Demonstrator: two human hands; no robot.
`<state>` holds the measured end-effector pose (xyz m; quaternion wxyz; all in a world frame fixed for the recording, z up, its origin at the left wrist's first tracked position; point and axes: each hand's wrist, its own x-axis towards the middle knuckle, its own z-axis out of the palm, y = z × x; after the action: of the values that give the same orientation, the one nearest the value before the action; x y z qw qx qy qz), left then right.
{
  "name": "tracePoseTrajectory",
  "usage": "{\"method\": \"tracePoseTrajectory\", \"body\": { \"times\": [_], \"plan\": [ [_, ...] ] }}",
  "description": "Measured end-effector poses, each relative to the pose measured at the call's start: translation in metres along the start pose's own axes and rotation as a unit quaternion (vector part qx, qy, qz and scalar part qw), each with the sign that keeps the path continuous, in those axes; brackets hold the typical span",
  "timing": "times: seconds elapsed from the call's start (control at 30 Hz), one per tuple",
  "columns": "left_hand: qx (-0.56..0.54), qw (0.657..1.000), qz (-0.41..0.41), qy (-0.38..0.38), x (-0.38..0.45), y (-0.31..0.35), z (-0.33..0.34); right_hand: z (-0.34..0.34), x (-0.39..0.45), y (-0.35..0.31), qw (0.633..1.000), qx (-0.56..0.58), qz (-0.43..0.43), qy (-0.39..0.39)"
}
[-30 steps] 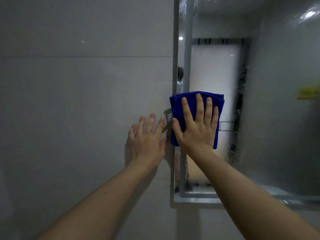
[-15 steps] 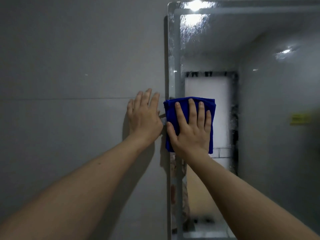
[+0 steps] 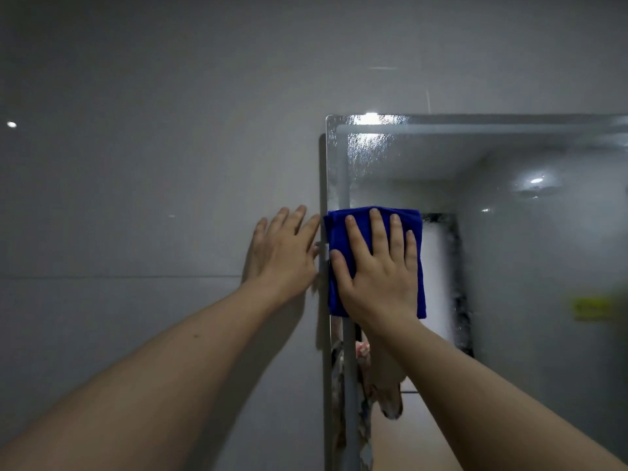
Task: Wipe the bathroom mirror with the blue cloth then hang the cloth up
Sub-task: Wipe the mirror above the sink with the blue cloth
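Note:
The bathroom mirror (image 3: 509, 253) fills the right half of the view, its top left corner showing, with water streaks near the top. A folded blue cloth (image 3: 339, 229) lies flat against the glass at the mirror's left edge. My right hand (image 3: 377, 266) presses it there with straight, spread fingers. My left hand (image 3: 282, 253) rests flat on the grey wall tile just left of the mirror's edge, fingers straight, holding nothing.
Grey wall tiles (image 3: 136, 198) cover everything left of and above the mirror. A yellow sticker (image 3: 591, 307) shows at the mirror's right side. The glass reflects a pale doorway and ceiling lights.
Both hands have slid upward, the right one carrying the cloth up along the mirror's left edge. The view has tilted up, so the mirror's top corner sits lower in the frame.

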<state>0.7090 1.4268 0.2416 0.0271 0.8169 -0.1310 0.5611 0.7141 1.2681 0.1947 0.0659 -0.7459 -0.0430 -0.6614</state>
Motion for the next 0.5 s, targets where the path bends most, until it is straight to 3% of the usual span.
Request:
{"method": "tracePoseTrajectory", "body": {
  "times": [0.37,0.5],
  "plan": [
    [0.017,1.000,0.010,0.018,-0.003,0.000,0.009,-0.008,0.059,-0.006,1.000,-0.005,-0.003,0.002],
    [0.050,0.994,0.073,0.060,0.007,-0.013,0.000,-0.011,0.077,-0.010,1.000,-0.013,-0.008,0.005]
  ]
}}
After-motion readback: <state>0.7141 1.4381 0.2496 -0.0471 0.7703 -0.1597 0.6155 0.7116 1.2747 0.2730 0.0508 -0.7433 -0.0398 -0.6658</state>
